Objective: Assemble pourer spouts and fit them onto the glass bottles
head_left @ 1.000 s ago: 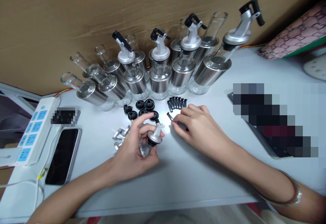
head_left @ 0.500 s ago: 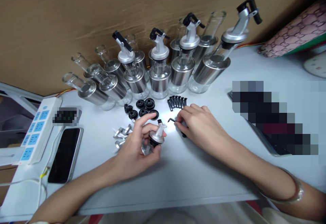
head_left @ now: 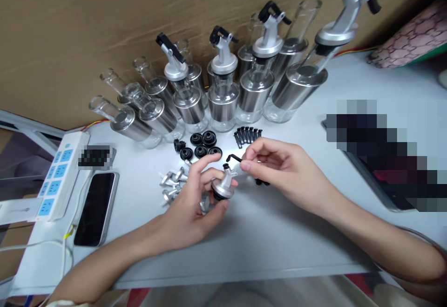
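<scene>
Silver pourer spout (head_left: 223,187) pinched in left hand (head_left: 190,209) fingers; black lever (head_left: 233,158) pinched by right hand (head_left: 279,169) fingertips.

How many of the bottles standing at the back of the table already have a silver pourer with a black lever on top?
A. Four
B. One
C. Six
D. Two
A: four bottles carry a silver pourer with a black lever, and the other bottles have bare open glass necks.

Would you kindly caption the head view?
Left hand holds a silver spout cap; right hand pinches a black lever beside it.
</scene>
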`<state>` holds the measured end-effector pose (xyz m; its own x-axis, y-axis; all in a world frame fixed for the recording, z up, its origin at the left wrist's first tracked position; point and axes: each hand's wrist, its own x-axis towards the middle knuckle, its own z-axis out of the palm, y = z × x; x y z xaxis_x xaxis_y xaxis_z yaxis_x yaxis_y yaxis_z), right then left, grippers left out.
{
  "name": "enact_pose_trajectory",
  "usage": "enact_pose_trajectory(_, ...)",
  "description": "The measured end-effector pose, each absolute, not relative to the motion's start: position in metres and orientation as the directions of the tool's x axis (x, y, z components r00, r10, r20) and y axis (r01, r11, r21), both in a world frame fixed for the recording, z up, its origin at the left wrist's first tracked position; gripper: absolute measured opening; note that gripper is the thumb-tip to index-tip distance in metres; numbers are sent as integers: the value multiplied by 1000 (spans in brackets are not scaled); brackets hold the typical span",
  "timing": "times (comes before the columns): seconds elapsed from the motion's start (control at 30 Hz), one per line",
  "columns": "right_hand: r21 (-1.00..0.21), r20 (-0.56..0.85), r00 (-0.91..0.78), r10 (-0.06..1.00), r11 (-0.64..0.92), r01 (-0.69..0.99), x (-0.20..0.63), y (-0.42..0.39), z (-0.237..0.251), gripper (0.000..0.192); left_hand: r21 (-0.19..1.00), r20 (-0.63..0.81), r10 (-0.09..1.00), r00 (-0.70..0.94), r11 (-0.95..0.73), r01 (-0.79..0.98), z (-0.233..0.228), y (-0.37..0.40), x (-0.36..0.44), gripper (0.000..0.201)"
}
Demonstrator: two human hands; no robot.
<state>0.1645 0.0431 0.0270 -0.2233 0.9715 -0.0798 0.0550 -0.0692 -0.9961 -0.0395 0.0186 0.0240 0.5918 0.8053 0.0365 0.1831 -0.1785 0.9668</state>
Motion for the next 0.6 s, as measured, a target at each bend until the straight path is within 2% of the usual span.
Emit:
enact_pose_trajectory(0.23, -995, -77, -185, 980, -89, -55, 161, 41, 25, 20, 970, 12, 807, 590, -153, 190, 23, 19, -42, 69)
enact_pose_trajectory(0.6, -990, -78, -214, 974, -101, -97, 161, 41, 24, 19, 973, 20, 822, 570, -147, 178, 23, 24, -41, 68)
